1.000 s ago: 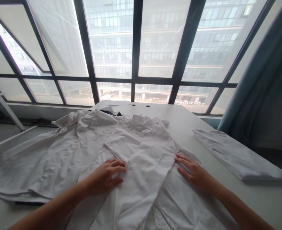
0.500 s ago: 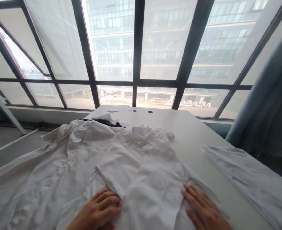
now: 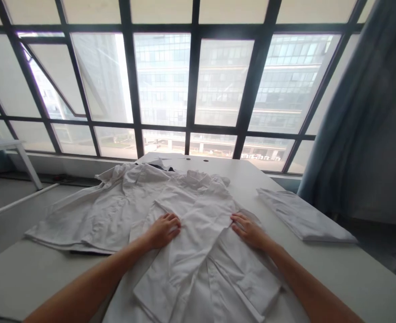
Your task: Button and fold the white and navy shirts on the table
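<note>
**Laid flat, nothing gripped**

The left hand [image 3: 162,231] and right hand [image 3: 248,231] rested open, grasping nothing, on the white collared shirt [image 3: 198,255], which lay spread on the worktop [image 3: 43,278]. A folded white garment [image 3: 302,215] sat well right.

Window wall [image 3: 193,80]: dark frames, glazed, lit by pale daylight. Office block [image 3: 164,80]: stood beyond the glass. Curtain [image 3: 339,112]: blue-grey, hung at right. Desk [image 3: 346,278]: white, in foreground. Side table [image 3: 2,144]: white, at left, above grey floor [image 3: 2,233] crossed by white rail [image 3: 19,202].
</note>
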Demonstrator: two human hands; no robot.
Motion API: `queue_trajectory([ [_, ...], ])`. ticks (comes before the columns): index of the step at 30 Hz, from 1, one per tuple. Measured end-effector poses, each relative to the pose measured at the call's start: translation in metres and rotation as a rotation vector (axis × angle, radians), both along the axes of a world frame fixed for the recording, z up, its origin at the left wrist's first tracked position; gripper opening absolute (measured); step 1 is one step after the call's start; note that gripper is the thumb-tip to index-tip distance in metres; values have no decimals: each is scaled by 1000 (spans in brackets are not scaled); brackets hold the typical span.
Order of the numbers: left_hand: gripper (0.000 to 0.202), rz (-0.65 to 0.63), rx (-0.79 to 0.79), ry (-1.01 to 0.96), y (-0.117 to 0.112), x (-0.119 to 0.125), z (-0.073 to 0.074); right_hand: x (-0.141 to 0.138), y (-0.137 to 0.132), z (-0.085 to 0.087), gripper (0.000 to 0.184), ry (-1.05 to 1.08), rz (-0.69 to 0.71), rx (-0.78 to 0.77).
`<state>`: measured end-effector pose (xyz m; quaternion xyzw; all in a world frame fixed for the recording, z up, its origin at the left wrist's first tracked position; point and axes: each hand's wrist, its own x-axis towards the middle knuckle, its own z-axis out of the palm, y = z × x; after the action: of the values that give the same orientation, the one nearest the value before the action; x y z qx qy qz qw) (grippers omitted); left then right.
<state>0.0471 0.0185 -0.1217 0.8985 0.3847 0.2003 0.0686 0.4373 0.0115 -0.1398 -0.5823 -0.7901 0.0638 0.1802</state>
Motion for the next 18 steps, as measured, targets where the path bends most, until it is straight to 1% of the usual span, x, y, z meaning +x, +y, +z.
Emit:
queue_trajectory([
  [4,12,-14,-1,-57,0,-2,-3,2,2,-3,50,-1,-1,-10],
  [12,12,-73,-41,-150,7,-7,-4,2,3,-2,51,19,-12,-7],
  [18,10,-86,-51,-168,11,-8,-5,1,3,-1,50,24,-10,11],
])
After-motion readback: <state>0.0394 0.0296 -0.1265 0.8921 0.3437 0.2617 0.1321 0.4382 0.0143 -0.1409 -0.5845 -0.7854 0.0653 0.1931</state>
